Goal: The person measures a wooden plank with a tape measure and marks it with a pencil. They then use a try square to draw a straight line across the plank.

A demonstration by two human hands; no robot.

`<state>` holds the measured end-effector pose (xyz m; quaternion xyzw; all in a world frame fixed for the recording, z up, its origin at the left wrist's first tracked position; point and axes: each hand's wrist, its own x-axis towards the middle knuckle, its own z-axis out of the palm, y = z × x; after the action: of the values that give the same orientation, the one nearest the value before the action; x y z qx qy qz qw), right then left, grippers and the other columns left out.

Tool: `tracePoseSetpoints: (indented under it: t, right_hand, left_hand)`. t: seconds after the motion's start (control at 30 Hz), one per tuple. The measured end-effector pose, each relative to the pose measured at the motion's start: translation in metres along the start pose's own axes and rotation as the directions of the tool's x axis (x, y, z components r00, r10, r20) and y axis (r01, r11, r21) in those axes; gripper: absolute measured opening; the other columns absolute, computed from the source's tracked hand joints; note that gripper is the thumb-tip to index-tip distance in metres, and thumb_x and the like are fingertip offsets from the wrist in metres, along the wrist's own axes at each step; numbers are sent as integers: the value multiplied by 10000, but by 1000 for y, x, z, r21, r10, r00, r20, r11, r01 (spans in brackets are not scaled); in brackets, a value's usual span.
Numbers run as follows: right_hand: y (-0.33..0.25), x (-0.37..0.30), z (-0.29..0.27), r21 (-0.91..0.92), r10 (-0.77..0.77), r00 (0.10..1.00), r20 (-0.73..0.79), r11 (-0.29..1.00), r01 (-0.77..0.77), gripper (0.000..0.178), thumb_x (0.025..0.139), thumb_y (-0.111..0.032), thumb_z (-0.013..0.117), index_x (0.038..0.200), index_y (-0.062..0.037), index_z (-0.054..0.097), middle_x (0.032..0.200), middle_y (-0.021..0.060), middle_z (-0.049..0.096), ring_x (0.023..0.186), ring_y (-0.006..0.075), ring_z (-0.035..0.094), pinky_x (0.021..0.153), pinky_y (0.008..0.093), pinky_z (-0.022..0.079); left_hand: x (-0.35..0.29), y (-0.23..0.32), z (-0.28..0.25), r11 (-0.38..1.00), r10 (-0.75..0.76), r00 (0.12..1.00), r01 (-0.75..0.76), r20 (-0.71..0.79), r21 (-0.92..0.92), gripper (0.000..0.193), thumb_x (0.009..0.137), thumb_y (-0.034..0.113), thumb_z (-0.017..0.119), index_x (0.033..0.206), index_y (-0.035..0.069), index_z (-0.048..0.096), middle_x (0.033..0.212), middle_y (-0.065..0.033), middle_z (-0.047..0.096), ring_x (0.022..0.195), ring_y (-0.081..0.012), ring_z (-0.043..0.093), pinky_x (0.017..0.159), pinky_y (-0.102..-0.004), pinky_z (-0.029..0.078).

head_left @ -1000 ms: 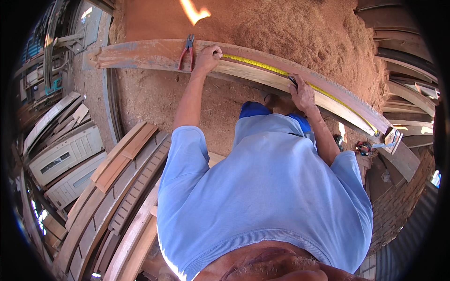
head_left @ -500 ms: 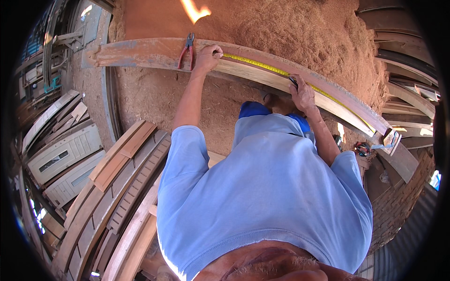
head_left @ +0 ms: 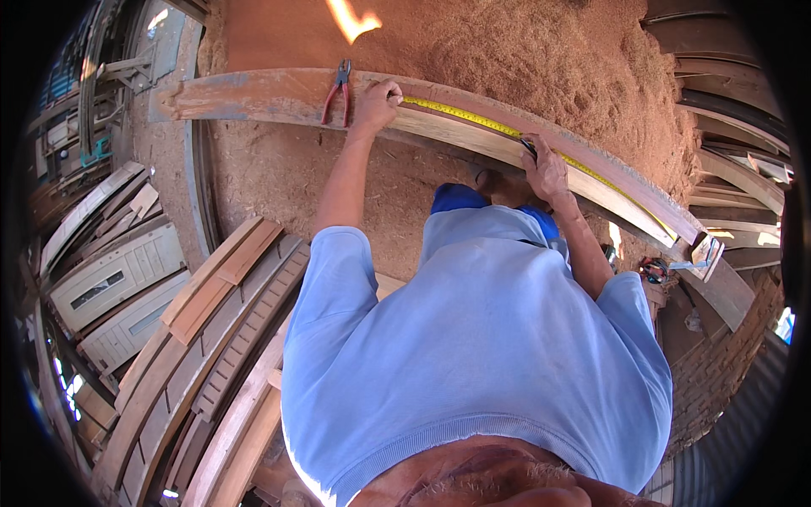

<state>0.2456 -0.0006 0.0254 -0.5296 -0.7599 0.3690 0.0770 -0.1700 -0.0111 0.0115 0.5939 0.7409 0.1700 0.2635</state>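
A yellow tape measure (head_left: 460,112) stretches along a pale wooden board (head_left: 452,133), which lies lengthwise on a long, weathered plank (head_left: 245,95). My left hand (head_left: 378,106) is closed around the tape's left end; what its fingers cover is hidden. Farther right along the tape, my right hand (head_left: 547,171) rests at the board, its fingers closed on a small dark thing (head_left: 530,148) too small to make out. From there the tape continues toward the board's right end. Red-handled pliers (head_left: 340,91) lie on the plank just left of my left hand.
Sawdust (head_left: 541,59) is heaped beyond the plank. At lower left, boards (head_left: 224,283) are stacked beside pale panelled pieces (head_left: 116,279). More timber (head_left: 735,169) is piled at far right. A tool with red parts (head_left: 655,269) sits below the plank's right end.
My left hand has shifted very slightly to the right. The right hand, the tape and the board look unmoved.
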Motion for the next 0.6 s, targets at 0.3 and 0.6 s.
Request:
tracePoseSetpoints:
  t: [0.3,0.6]
  right_hand:
    - [1,-2,0,7,3,1000,-15,1000,-3,391,948,-264,626,1325,-204,542,1073,229,706,978,464,663,880,553,503]
    - [6,-3,3,53,-49,997,-51,997,52,369,941,-243,622,1285,-113,592,1082,244,702,1004,458,659,893,544,507]
  left_hand:
    - [-3,4,2,995,-100,995,100,-1,24,145,891,145,731,996,102,640,1058,-169,639,1052,-386,616,899,-480,493]
    - [-4,9,-1,994,-100,995,100,1,51,122,883,127,718,976,98,646,1018,-158,653,1031,-372,625,895,-471,490]
